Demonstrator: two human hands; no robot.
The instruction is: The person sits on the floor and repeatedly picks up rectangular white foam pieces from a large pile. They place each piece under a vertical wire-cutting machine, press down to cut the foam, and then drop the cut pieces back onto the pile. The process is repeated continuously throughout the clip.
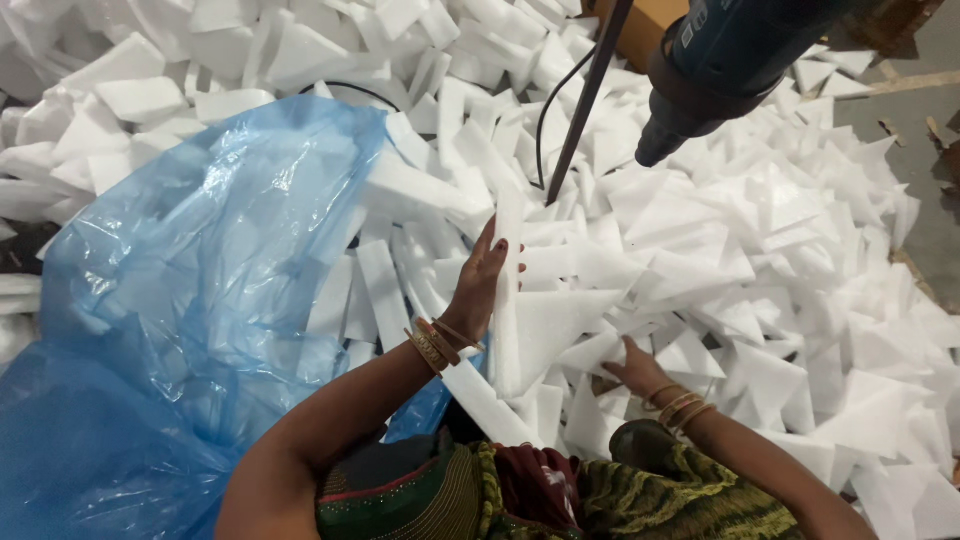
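Observation:
My left hand (482,283) is raised and grips a stack of white foam pieces (509,300) held on edge, just right of a big blue plastic bag (190,300). Bangles ring that wrist. My right hand (632,368) lies low on the heap of white triangular foam offcuts (760,270), fingers closed on pieces there; what exactly it holds is partly hidden by the foam. Bangles are on this wrist too.
White foam scraps cover the floor all around. A dark blue power tool (720,60) hangs at the top right, with a thin dark rod (585,100) and black cable beside it. Bare grey floor (930,150) shows at the right edge. A brown cardboard box (645,25) sits at the top.

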